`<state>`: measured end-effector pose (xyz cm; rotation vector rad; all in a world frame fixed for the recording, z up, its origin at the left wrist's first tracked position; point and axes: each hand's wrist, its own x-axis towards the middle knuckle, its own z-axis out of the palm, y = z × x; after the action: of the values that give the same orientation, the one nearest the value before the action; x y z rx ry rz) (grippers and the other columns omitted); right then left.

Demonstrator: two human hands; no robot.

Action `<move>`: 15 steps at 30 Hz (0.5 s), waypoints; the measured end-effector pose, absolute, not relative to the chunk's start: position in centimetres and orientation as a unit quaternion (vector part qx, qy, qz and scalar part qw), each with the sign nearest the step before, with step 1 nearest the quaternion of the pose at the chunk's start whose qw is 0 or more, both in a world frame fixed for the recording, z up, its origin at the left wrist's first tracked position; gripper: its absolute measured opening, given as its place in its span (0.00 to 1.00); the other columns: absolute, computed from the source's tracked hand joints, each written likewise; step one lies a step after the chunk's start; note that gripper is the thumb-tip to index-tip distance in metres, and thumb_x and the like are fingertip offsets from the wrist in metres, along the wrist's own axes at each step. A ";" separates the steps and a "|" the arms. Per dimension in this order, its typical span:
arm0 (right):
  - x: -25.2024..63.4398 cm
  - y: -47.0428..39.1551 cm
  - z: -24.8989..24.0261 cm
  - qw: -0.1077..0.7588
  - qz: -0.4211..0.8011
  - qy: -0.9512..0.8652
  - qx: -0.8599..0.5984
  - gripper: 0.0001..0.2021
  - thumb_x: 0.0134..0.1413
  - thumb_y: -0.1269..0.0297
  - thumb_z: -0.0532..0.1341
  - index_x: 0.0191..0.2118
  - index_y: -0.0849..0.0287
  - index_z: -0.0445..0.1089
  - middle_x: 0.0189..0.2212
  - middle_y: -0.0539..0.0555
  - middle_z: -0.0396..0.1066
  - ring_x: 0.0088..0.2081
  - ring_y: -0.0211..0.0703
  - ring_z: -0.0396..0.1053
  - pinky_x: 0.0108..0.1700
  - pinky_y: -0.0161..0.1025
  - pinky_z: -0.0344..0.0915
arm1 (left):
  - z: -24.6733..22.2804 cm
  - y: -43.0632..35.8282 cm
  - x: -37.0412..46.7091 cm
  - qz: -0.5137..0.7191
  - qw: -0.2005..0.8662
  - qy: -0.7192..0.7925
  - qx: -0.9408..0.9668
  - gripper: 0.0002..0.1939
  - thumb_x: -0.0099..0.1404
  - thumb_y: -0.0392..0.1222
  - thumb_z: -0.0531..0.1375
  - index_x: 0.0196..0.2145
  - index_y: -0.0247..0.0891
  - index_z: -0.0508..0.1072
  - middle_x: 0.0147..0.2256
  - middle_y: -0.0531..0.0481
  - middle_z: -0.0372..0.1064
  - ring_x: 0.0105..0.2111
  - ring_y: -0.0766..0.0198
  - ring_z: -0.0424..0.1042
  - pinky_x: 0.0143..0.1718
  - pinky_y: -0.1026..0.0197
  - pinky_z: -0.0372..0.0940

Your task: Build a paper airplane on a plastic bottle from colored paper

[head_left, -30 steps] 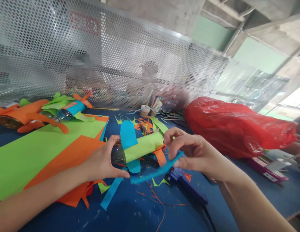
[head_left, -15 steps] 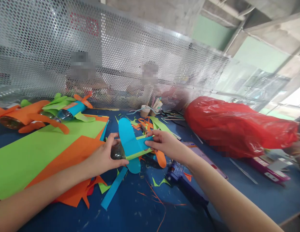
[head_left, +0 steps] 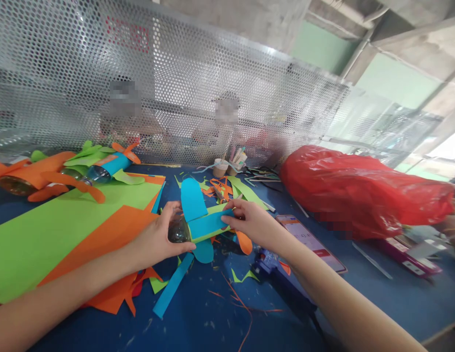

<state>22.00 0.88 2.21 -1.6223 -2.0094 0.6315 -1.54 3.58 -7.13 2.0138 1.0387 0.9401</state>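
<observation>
A plastic bottle (head_left: 179, 229), wrapped in light green paper, lies across the middle of the view. My left hand (head_left: 164, 232) grips its bare clear end, thumb below and fingers above. Along the wrapped part runs a blue paper strip (head_left: 210, 223), whose right end my right hand (head_left: 242, 217) pinches against the bottle. Blue rounded paper wings (head_left: 193, 198) stick out above and below the bottle. An orange rounded piece (head_left: 244, 243) shows under my right hand. Below my left hand, another blue strip (head_left: 174, 286) lies on the blue table (head_left: 198, 322).
Green (head_left: 25, 234) and orange sheets (head_left: 98, 254) and paper-covered bottles (head_left: 110, 165) lie left. A blue glue gun (head_left: 271, 266), phone (head_left: 315, 244) and red plastic bag (head_left: 352, 188) are right. Behind are cups (head_left: 220, 168), scraps and a perforated metal screen (head_left: 198, 88), with people beyond it.
The blue strip now lies over the middle of the upper blue wing piece, lengthwise along the bottle, where the wing was uncovered before. Both hands have barely moved.
</observation>
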 end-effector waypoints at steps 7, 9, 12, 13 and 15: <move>22.0 0.8 2.0 0.235 0.210 -0.741 -0.593 0.02 0.54 0.70 0.61 0.32 0.59 0.66 0.14 0.38 0.48 0.19 0.34 0.50 0.23 0.33 0.45 | -7.4 3.6 -1.7 0.359 0.322 0.404 0.777 0.40 0.52 0.54 0.68 0.54 0.50 0.49 0.56 0.41 0.59 0.55 0.41 0.64 0.52 0.38 0.63; 21.9 0.8 2.0 0.234 0.205 -0.742 -0.594 0.03 0.53 0.71 0.61 0.32 0.59 0.66 0.14 0.38 0.48 0.19 0.33 0.50 0.23 0.33 0.45 | -7.4 3.6 -1.7 0.353 0.320 0.411 0.777 0.40 0.52 0.55 0.68 0.55 0.50 0.49 0.55 0.41 0.59 0.54 0.40 0.65 0.52 0.37 0.63; 21.8 0.7 2.1 0.233 0.198 -0.742 -0.597 0.03 0.53 0.71 0.62 0.31 0.60 0.66 0.14 0.38 0.48 0.19 0.33 0.49 0.23 0.33 0.46 | -7.3 3.5 -1.8 0.349 0.322 0.412 0.778 0.41 0.52 0.55 0.68 0.55 0.50 0.49 0.56 0.41 0.59 0.54 0.40 0.65 0.52 0.37 0.63; 21.8 0.8 2.1 0.233 0.196 -0.742 -0.597 0.03 0.53 0.71 0.62 0.31 0.60 0.66 0.14 0.38 0.48 0.19 0.33 0.49 0.23 0.33 0.46 | -7.2 3.5 -1.7 0.349 0.321 0.409 0.779 0.41 0.52 0.55 0.68 0.55 0.50 0.49 0.56 0.41 0.59 0.54 0.40 0.65 0.52 0.37 0.63; 21.8 0.8 2.1 0.234 0.194 -0.743 -0.597 0.03 0.53 0.71 0.62 0.31 0.60 0.66 0.14 0.38 0.48 0.19 0.33 0.50 0.24 0.33 0.46 | -7.0 3.4 -1.7 0.354 0.320 0.398 0.783 0.40 0.53 0.54 0.68 0.55 0.49 0.48 0.56 0.40 0.59 0.54 0.41 0.65 0.52 0.37 0.63</move>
<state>21.79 0.77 2.07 -1.6383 -2.0396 0.5327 -1.68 3.44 -7.00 2.0588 1.0469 0.9294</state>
